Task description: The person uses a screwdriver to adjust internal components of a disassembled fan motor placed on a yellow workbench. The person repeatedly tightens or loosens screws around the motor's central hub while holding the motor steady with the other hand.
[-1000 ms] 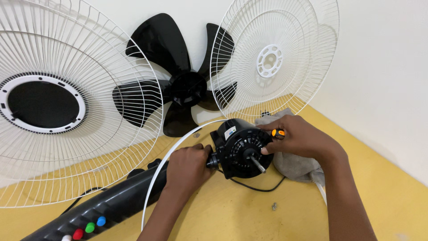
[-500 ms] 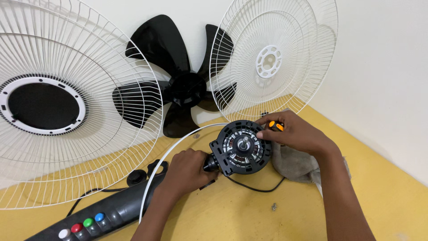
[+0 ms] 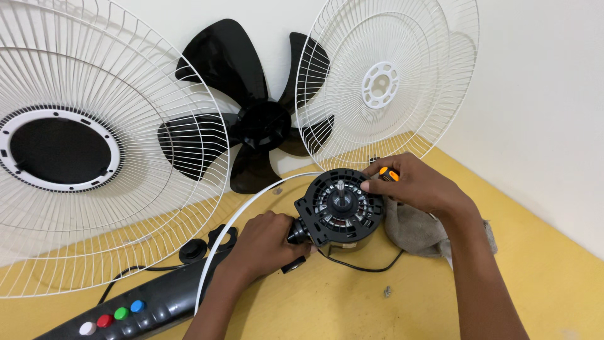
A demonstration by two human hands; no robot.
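Observation:
A round black fan motor point(image 3: 341, 208) with its shaft pointing up at me stands on the yellow floor. My left hand point(image 3: 264, 244) grips the motor's black neck at its left side. My right hand point(image 3: 418, 184) rests on the motor's upper right rim and holds a screwdriver with an orange and black handle point(image 3: 388, 174), its tip hidden behind my fingers. A thin black cable point(image 3: 362, 267) runs out from under the motor.
A black fan blade point(image 3: 248, 119) leans on the white wall between two white wire guards point(image 3: 69, 151) point(image 3: 387, 82). A grey cloth point(image 3: 418, 230) lies under my right wrist. A black stand point(image 3: 132, 308) with coloured buttons, a white ring point(image 3: 220, 252) and a small screw point(image 3: 387, 291) lie on the floor.
The motor has been turned so that its front face and shaft point up at me. My left hand has shifted its grip along the neck; my right hand stays on the rim.

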